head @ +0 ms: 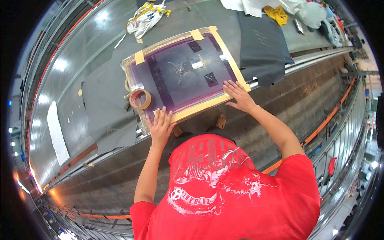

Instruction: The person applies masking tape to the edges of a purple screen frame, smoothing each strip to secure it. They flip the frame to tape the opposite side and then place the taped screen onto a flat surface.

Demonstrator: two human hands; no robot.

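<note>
A screen-printing frame (186, 72) with purple mesh and tan tape along its edges lies on the long table. Through its mesh a skeleton-like design and dark tape patches show. My left hand (160, 126) rests with spread fingers on the frame's near left corner. On the near right corner my right hand (240, 97) lies flat, its fingers over the taped edge. Neither hand grasps anything. A roll of tan tape (148, 100) stands on the frame's left side, close to my left hand.
Dark fabric pieces (105, 102) lie left of the frame, more dark fabric (261, 51) right of it. Beyond are a crumpled white and yellow cloth (145, 21) and a mustard cloth (277, 15). A white strip (57, 133) lies far left. A metal rail (318, 58) edges the table.
</note>
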